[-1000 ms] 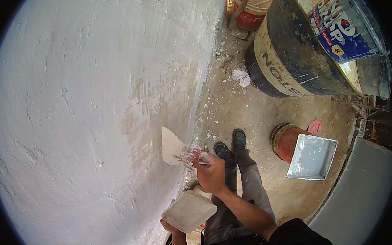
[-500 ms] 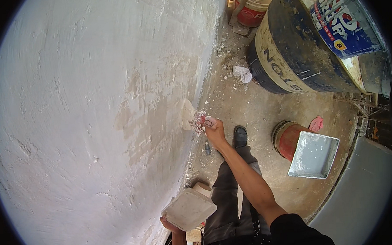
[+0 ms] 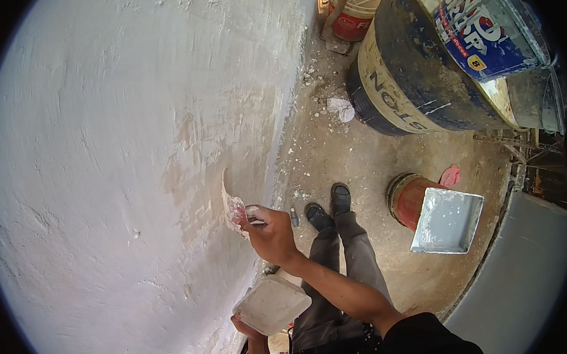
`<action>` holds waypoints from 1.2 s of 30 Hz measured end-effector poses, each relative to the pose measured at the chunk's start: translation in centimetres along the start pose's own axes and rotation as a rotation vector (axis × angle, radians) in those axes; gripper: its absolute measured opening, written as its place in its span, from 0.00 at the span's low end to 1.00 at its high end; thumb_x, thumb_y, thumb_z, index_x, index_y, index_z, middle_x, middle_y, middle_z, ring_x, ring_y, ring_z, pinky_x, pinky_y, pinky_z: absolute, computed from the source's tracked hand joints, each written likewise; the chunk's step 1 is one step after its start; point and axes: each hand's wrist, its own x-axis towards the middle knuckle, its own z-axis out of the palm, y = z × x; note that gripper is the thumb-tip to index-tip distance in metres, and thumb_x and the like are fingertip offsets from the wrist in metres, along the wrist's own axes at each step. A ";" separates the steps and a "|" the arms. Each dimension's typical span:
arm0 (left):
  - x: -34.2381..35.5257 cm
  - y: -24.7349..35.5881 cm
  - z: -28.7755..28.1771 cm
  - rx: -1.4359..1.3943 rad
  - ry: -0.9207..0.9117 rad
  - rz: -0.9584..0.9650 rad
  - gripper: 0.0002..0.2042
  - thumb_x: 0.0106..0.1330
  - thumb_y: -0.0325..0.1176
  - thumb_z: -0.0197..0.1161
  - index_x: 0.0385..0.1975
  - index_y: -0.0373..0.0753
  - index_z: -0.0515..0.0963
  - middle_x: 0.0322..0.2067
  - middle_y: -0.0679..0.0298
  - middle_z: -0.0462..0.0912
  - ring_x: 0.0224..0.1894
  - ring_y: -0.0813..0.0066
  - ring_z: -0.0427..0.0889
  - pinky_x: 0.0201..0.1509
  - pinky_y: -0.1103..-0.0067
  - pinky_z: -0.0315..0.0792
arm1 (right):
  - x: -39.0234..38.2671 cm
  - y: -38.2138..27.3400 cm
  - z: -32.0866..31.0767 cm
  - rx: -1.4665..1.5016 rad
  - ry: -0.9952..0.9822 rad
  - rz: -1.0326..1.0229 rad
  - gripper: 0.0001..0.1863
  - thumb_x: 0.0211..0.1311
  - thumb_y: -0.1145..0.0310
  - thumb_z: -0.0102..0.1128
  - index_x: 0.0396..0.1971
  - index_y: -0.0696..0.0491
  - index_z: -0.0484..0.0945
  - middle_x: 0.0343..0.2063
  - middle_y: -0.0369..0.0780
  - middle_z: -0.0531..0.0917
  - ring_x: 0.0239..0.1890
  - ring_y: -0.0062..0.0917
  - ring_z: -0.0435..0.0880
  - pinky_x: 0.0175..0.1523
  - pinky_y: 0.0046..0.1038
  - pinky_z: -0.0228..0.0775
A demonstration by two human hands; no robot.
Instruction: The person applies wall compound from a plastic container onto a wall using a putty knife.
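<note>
Right hand (image 3: 272, 234) is closed tight round the red handle of a putty knife (image 3: 235, 208), fingers fully wrapped, no gap. The blade is pressed edge-on against the white wall (image 3: 115, 154), right at the tan patch where the skim coat looks thin or bare. Blade's caked w/ white filler, so you can't really see where steel ends and mud starts.

Left hand (image 3: 245, 326) is low by the bottom edge, cupped under a square hawk board (image 3: 271, 304), fingers curled up round its underside. Only the fingertips show, so can't tell how hard it's gripping, but it's def holding it. Board sits roughly level, top coated in white.

Handling-wise, imo: the knife is light, and the thin blade prob flexes a bit under pressure. The handle's the only sane place to grab, and wet filler on it could make it slick. The board w/ mud on top would be heavier and wants support from underneath, kept flat or the stuff slides off.

Further out: the person's own legs and black shoes (image 3: 328, 206) on the dusty concrete floor (image 3: 360, 166), and a red bucket (image 3: 408, 199) w/ a square grey tray (image 3: 446, 223) resting on it off to the right. Big dark drum (image 3: 406, 74) up top w/ a blue bucket (image 3: 487, 25) on it, and another red-and-white bucket (image 3: 351, 7) by the wall base.
</note>
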 end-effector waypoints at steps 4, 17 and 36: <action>0.1 0.3 -0.9 -0.075 -0.030 -0.083 0.33 0.50 0.54 0.47 0.51 0.35 0.68 0.48 0.53 0.74 0.49 0.55 0.74 0.54 0.64 0.68 | -3.6 -4.2 3.4 0.032 0.010 -0.042 0.09 0.56 0.73 0.60 0.33 0.63 0.77 0.26 0.46 0.82 0.29 0.24 0.83 0.33 0.23 0.74; 0.1 0.6 5.6 -0.160 -0.194 -0.123 0.36 0.50 0.53 0.46 0.56 0.34 0.64 0.53 0.52 0.70 0.54 0.52 0.71 0.56 0.62 0.66 | -12.2 -9.1 -8.1 -0.003 0.172 0.124 0.02 0.54 0.84 0.56 0.28 0.63 0.76 0.25 0.34 0.80 0.29 0.13 0.76 0.36 0.17 0.67; -4.9 -0.1 19.2 -0.369 -0.382 0.343 0.34 0.52 0.47 0.46 0.59 0.34 0.60 0.55 0.53 0.67 0.59 0.57 0.65 0.63 0.66 0.58 | -20.0 -13.9 -9.2 -0.497 0.423 -0.032 0.06 0.51 0.85 0.57 0.20 0.59 0.72 0.18 0.31 0.73 0.24 0.10 0.70 0.33 0.16 0.65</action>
